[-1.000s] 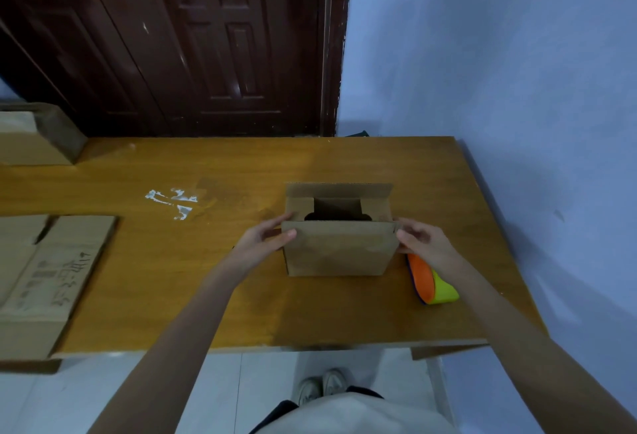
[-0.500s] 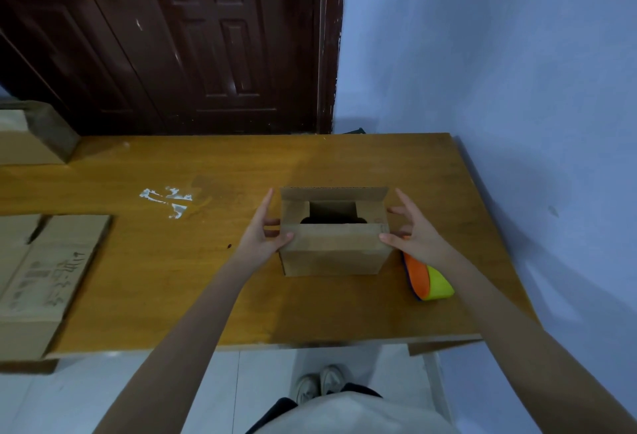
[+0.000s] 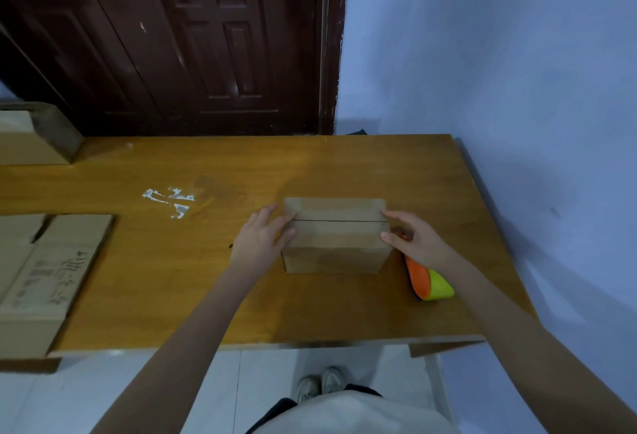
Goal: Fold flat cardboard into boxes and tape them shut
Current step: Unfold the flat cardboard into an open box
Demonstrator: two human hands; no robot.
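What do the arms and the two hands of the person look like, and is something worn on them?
Both forearms are bare up to the frame edge: no sleeves show. The left hand and the right hand carry no gloves, and no rings, watch or bracelets can be seen. The fingers are slim, with short, unpainted nails as far as the picture shows.

The box (image 3: 336, 235) sits near the desk's (image 3: 344, 165) right end, a hand pressed to each side: the left hand (image 3: 260, 239) blocks its left flank, the right hand (image 3: 413, 242) its right. Just beside the box toward the right edge lies an orange and green tape dispenser (image 3: 429, 280), narrowing that strip. The far side of the desk behind the box is bare wood up to the back edge. Flat cardboard (image 3: 44, 271) covers the near left corner, and another box (image 3: 34, 137) fills the far left corner. Between them and the left hand the middle lies open.
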